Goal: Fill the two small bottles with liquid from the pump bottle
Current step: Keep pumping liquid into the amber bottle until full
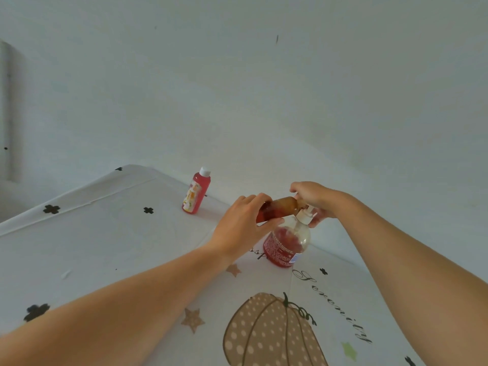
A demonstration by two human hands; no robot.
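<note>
A clear pump bottle [286, 245] with red liquid in its lower part stands on the table, right of centre. My right hand [315, 200] curls over its white pump head [305, 213]. My left hand [244, 223] grips a small bottle [277, 208], held on its side with its mouth toward the pump spout; red liquid shows in it near my fingers. A second small bottle [196, 192], full of red liquid with a white cap and a printed label, stands upright near the table's far edge.
The table wears a white cloth [105, 233] printed with black crosses, tan stars, a dotted pumpkin [266, 334] and script lettering. A pale wall rises right behind the far edge. The cloth's left corner drops off at the upper left.
</note>
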